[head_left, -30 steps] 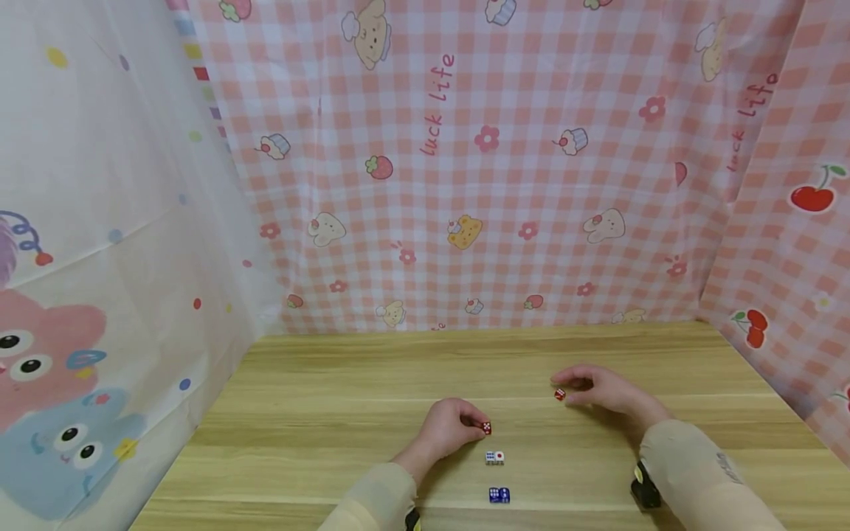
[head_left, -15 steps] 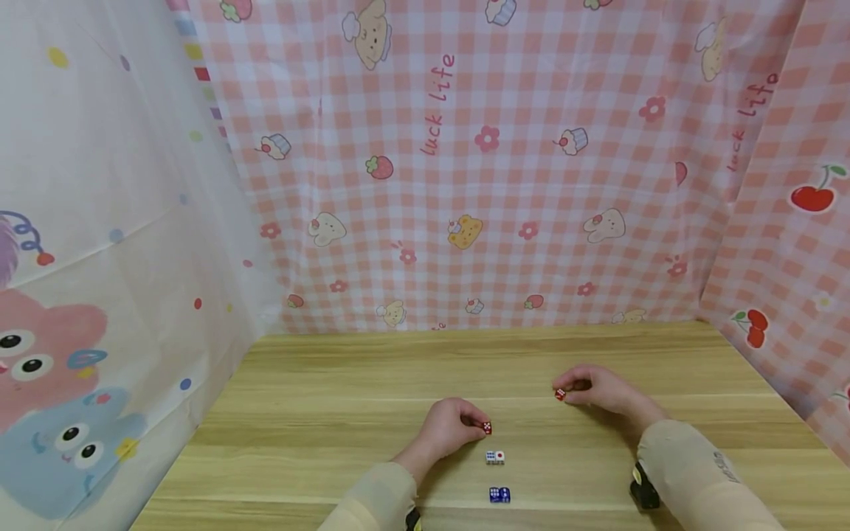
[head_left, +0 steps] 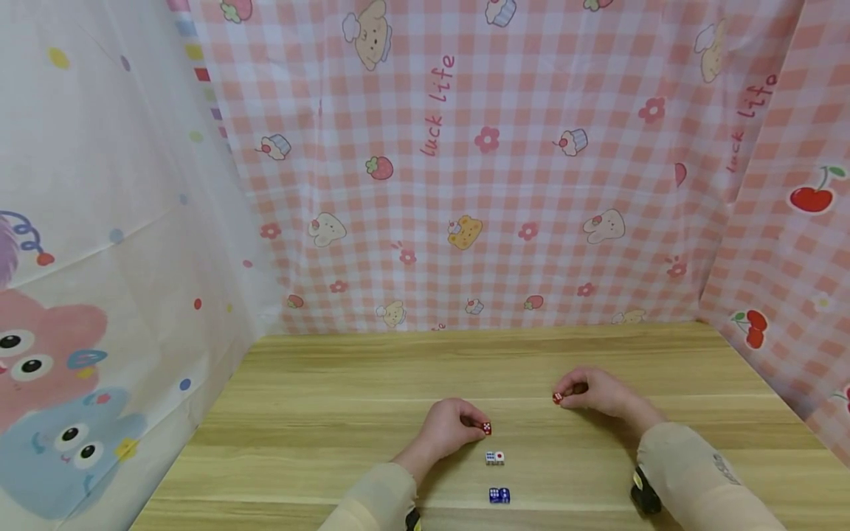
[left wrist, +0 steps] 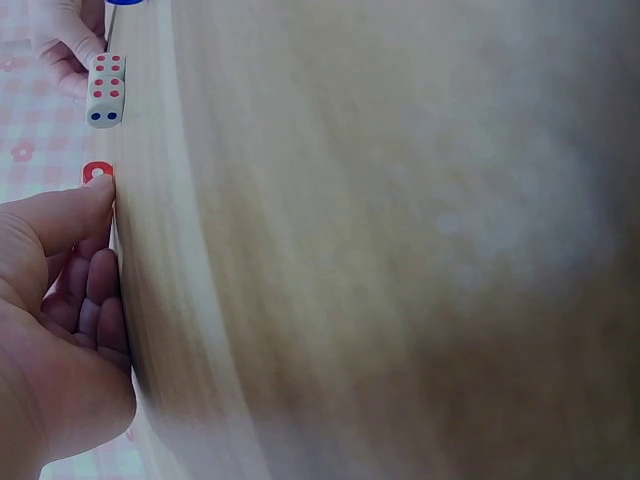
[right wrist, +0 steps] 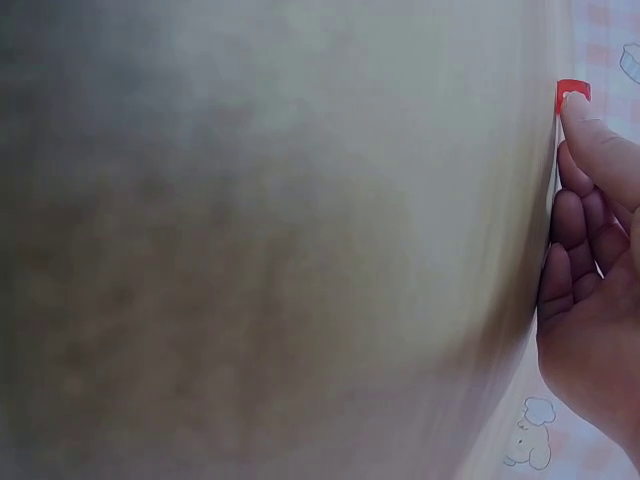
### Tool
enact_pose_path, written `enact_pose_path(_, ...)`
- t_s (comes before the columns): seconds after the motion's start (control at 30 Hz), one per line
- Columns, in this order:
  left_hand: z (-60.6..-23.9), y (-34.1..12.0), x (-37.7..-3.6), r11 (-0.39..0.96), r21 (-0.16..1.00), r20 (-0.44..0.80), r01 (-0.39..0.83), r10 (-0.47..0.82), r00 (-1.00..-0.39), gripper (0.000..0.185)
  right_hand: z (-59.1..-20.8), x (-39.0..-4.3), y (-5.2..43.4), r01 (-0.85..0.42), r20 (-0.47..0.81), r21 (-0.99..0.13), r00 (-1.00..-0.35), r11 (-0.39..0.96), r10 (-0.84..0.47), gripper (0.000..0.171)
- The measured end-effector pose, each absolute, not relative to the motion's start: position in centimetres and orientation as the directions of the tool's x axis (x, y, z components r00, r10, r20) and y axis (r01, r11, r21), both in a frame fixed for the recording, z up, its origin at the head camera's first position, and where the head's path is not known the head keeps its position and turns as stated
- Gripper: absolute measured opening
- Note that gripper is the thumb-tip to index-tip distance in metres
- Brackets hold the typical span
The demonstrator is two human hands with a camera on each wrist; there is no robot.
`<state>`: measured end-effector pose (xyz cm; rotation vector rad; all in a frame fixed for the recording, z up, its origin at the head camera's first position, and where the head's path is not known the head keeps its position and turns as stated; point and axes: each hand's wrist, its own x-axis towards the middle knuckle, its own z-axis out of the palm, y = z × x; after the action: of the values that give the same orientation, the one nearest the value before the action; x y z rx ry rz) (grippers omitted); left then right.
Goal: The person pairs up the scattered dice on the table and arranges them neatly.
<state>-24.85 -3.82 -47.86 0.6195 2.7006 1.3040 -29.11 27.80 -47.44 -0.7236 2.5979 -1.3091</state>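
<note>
In the head view my left hand [head_left: 448, 429] pinches a small red die [head_left: 487, 428] at the middle of the wooden table. The left wrist view shows the thumb on that die [left wrist: 98, 168]. Farther back and to the right, my right hand [head_left: 600, 392] holds a second red die [head_left: 558, 397] between thumb and fingertips; the thumb covers part of it [right wrist: 574, 88] in the right wrist view. Just in front of the left hand's die, two white dice [head_left: 494, 458] sit side by side. Nearer still lies a side-by-side pair of blue dice [head_left: 499, 495].
The wooden table [head_left: 332, 383] meets a pink checked cloth [head_left: 432, 184] at the back. A white printed cloth [head_left: 133, 184] hangs along the left side. Dark devices sit at both wrists, the right one [head_left: 645, 493] showing more.
The right hand's fingers have closed onto the red die beside them, which has turned and shifted slightly left and nearer. My left hand and the other dice stay put.
</note>
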Motion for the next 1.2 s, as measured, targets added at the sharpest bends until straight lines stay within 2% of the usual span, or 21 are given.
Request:
enact_pose_path(0.93,-47.9,-3.9,-25.0,0.561,0.761,0.095,0.326,0.4,-0.911,0.013,-47.5,-27.4,22.7,-0.445,0.1,-0.755,-0.805,0.482,-0.585,0.009)
enact_pose_path(1.2,-48.0,-3.9,-25.2,0.558,0.766,0.093,0.319,0.395,-0.914,0.013,-47.6,-27.1,21.5,-0.495,0.148,-0.729,-0.788,0.473,-0.597,0.01)
